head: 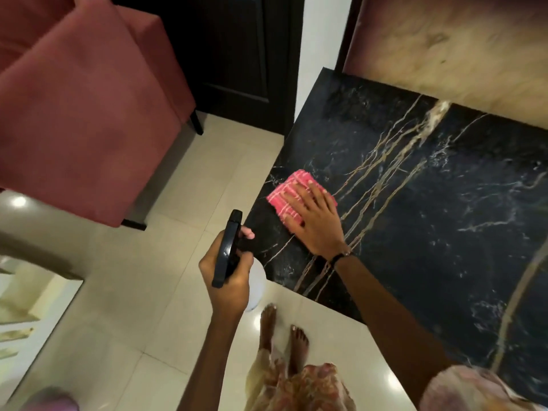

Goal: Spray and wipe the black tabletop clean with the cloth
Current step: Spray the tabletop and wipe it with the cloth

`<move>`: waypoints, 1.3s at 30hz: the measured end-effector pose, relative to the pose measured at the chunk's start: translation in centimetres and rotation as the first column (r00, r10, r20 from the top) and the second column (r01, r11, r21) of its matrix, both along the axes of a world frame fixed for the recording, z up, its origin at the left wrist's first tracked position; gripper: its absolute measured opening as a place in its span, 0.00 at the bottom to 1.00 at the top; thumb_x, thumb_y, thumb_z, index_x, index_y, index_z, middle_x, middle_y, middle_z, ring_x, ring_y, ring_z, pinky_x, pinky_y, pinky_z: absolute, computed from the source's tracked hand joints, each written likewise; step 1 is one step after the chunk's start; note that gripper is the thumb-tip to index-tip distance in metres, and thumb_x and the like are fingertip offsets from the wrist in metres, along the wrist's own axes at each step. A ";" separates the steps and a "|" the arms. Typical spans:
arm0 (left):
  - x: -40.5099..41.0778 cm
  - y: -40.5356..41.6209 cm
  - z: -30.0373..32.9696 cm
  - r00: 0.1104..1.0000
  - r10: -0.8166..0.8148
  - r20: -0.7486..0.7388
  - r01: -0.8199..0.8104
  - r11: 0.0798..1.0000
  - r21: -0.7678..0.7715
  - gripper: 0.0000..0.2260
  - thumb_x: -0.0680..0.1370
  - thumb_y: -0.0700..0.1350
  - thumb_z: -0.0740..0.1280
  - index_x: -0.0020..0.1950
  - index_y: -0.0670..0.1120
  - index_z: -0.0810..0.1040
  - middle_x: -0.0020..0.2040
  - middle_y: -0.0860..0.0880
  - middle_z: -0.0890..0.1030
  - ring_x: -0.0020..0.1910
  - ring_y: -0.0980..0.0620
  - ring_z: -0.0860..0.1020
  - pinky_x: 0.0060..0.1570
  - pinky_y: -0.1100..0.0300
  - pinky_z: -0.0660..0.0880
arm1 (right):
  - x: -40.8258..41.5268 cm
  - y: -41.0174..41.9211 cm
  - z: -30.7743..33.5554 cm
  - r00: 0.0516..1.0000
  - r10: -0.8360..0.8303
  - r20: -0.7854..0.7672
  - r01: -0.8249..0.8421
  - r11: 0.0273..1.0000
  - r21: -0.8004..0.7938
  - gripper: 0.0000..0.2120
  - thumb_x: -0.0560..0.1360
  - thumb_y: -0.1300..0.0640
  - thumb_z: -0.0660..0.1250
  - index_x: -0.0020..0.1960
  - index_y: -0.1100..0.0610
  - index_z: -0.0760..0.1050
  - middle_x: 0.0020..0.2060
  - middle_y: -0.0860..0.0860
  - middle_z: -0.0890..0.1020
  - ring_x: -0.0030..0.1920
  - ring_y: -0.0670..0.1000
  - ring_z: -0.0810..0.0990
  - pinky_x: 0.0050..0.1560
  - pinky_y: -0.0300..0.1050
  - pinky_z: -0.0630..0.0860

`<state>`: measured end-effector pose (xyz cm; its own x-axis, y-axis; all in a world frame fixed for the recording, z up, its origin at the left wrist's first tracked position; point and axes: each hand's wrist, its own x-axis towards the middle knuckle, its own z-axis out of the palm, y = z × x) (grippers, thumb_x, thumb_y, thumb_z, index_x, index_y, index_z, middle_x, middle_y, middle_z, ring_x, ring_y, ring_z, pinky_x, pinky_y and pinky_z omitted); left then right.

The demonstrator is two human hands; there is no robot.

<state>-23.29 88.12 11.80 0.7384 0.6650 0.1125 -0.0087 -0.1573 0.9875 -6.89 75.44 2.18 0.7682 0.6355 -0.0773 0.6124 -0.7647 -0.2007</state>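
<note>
While a black marble tabletop is filling the view from one to five o'clock, the right hand, fingers spread flat, is pressing a pink cloth near its nine o'clock edge. The left hand is gripping a spray bottle off the table at seven o'clock. A wipe toward nine o'clock risks carrying the cloth over the edge.

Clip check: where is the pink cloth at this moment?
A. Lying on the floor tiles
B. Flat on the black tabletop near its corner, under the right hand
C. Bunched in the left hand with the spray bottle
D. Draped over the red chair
B: the cloth lies on the tabletop with the right hand spread flat over it, while the left hand grips the spray bottle.
</note>
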 end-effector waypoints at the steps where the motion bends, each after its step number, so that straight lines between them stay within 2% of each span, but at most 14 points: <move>1: 0.5 0.1 0.0 1.000 -0.014 0.000 0.014 1.000 0.008 0.11 0.68 0.44 0.62 0.46 0.55 0.79 0.35 0.57 0.80 0.30 0.60 0.75 0.35 0.69 0.72 | 0.8 -1.0 0.1 0.996 -0.085 -0.016 0.085 0.996 0.017 0.32 0.78 0.34 0.40 0.76 0.47 0.57 0.76 0.52 0.60 0.77 0.56 0.52 0.76 0.57 0.45; 4: 2.5 0.4 0.3 0.997 -0.076 -0.026 0.076 0.997 0.007 0.11 0.69 0.42 0.62 0.47 0.54 0.79 0.33 0.55 0.78 0.32 0.60 0.76 0.38 0.68 0.72 | -0.4 -4.5 0.7 0.927 -0.373 -0.038 0.374 0.924 0.080 0.30 0.78 0.36 0.43 0.76 0.46 0.59 0.76 0.51 0.61 0.77 0.57 0.52 0.75 0.55 0.40; 7: 4.1 0.7 0.5 0.990 -0.124 -0.073 0.124 0.992 0.000 0.15 0.71 0.36 0.63 0.47 0.57 0.78 0.34 0.54 0.77 0.33 0.58 0.77 0.41 0.61 0.74 | -6.0 -6.2 1.0 0.885 -0.456 -0.095 0.464 0.879 0.109 0.27 0.79 0.39 0.47 0.76 0.46 0.58 0.76 0.50 0.59 0.77 0.57 0.50 0.74 0.52 0.32; 10: 5.5 1.2 0.4 0.979 -0.182 -0.088 0.179 0.983 -0.039 0.16 0.71 0.35 0.63 0.47 0.56 0.79 0.34 0.53 0.77 0.33 0.54 0.76 0.41 0.57 0.73 | -11.7 -5.6 1.4 0.945 -0.313 -0.095 0.324 0.935 0.140 0.24 0.80 0.42 0.51 0.75 0.45 0.60 0.75 0.50 0.63 0.77 0.56 0.51 0.75 0.58 0.38; 14: 6.6 1.9 0.3 0.965 -0.240 -0.102 0.238 0.971 -0.029 0.16 0.71 0.36 0.63 0.47 0.57 0.79 0.37 0.54 0.79 0.30 0.55 0.74 0.37 0.57 0.72 | -13.2 -5.6 1.4 0.992 0.045 -0.115 -0.037 0.997 0.072 0.23 0.78 0.41 0.53 0.73 0.42 0.62 0.73 0.48 0.66 0.76 0.57 0.54 0.72 0.62 0.47; 17: 7.0 2.5 0.2 0.956 -0.273 -0.109 0.272 0.962 -0.028 0.15 0.71 0.36 0.63 0.48 0.55 0.79 0.35 0.53 0.78 0.30 0.54 0.73 0.37 0.56 0.72 | -9.8 -7.7 1.9 0.948 0.234 -0.218 -0.239 0.971 0.004 0.25 0.77 0.38 0.51 0.73 0.38 0.59 0.76 0.43 0.55 0.78 0.50 0.41 0.74 0.59 0.31; 19: 7.1 2.7 0.2 0.952 -0.287 -0.108 0.284 0.958 -0.038 0.14 0.72 0.35 0.62 0.48 0.53 0.78 0.34 0.52 0.77 0.30 0.55 0.73 0.38 0.56 0.72 | -8.0 -8.4 2.4 0.922 0.268 -0.278 -0.284 0.959 -0.018 0.25 0.76 0.38 0.51 0.73 0.37 0.57 0.76 0.40 0.50 0.76 0.47 0.35 0.71 0.57 0.26; 23: 7.0 2.5 0.4 0.955 -0.282 -0.096 0.278 0.959 -0.053 0.16 0.71 0.35 0.62 0.48 0.55 0.78 0.35 0.56 0.79 0.28 0.55 0.71 0.33 0.60 0.71 | -9.1 -5.7 2.4 0.959 0.140 -0.247 -0.151 0.988 -0.027 0.26 0.79 0.49 0.59 0.75 0.42 0.55 0.76 0.41 0.48 0.76 0.49 0.33 0.70 0.61 0.27; 25: 6.8 2.4 0.3 0.952 -0.295 -0.083 0.292 0.955 -0.046 0.14 0.71 0.37 0.63 0.49 0.54 0.78 0.36 0.57 0.79 0.28 0.55 0.71 0.32 0.61 0.71 | -10.2 -4.1 2.3 0.976 0.056 -0.212 -0.055 0.998 0.009 0.27 0.77 0.55 0.63 0.74 0.45 0.59 0.77 0.45 0.55 0.77 0.53 0.38 0.70 0.64 0.32; 27: 6.5 2.2 0.5 0.941 -0.328 -0.080 0.328 0.945 -0.014 0.11 0.71 0.42 0.63 0.50 0.52 0.77 0.41 0.60 0.81 0.33 0.56 0.76 0.38 0.65 0.74 | -10.5 -3.1 2.8 0.980 -0.012 -0.197 0.020 0.999 0.037 0.28 0.74 0.59 0.67 0.71 0.47 0.64 0.75 0.47 0.62 0.76 0.55 0.43 0.71 0.66 0.38; 30: 6.3 2.0 1.1 0.924 -0.364 -0.113 0.367 0.930 0.006 0.14 0.69 0.47 0.61 0.53 0.47 0.76 0.46 0.64 0.81 0.45 0.63 0.79 0.46 0.74 0.73 | -10.7 -2.1 3.9 0.967 -0.101 -0.232 0.114 0.993 0.042 0.27 0.74 0.59 0.68 0.71 0.48 0.67 0.75 0.46 0.62 0.76 0.52 0.41 0.71 0.57 0.32; 34: 6.1 2.4 1.4 0.918 -0.351 -0.187 0.357 0.934 -0.001 0.16 0.70 0.43 0.63 0.56 0.41 0.77 0.49 0.53 0.80 0.48 0.67 0.78 0.48 0.76 0.72 | -10.3 -1.0 5.1 0.932 -0.159 -0.326 0.203 0.974 0.103 0.23 0.77 0.59 0.64 0.71 0.48 0.67 0.75 0.45 0.62 0.78 0.51 0.46 0.71 0.47 0.32; 37: 6.4 2.2 2.0 0.909 -0.351 -0.224 0.350 0.936 -0.045 0.13 0.73 0.33 0.65 0.57 0.42 0.78 0.49 0.50 0.80 0.49 0.68 0.78 0.49 0.77 0.72 | -10.0 -0.3 5.7 0.899 -0.168 -0.405 0.293 0.917 0.270 0.24 0.77 0.64 0.64 0.71 0.52 0.68 0.73 0.49 0.67 0.76 0.53 0.56 0.77 0.55 0.49; 39: 6.5 1.7 2.9 0.906 -0.354 -0.232 0.350 0.935 -0.059 0.17 0.74 0.30 0.65 0.53 0.51 0.78 0.46 0.53 0.80 0.48 0.69 0.78 0.47 0.78 0.72 | -9.9 -0.2 6.7 0.862 -0.157 -0.482 0.356 0.864 0.356 0.25 0.76 0.65 0.66 0.71 0.55 0.68 0.71 0.52 0.69 0.73 0.53 0.63 0.74 0.55 0.62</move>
<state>-16.79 89.85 14.66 0.9287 0.3569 -0.1010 0.1715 -0.1718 0.9701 -16.78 75.20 8.83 0.8610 0.4652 -0.2058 0.1833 -0.6611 -0.7276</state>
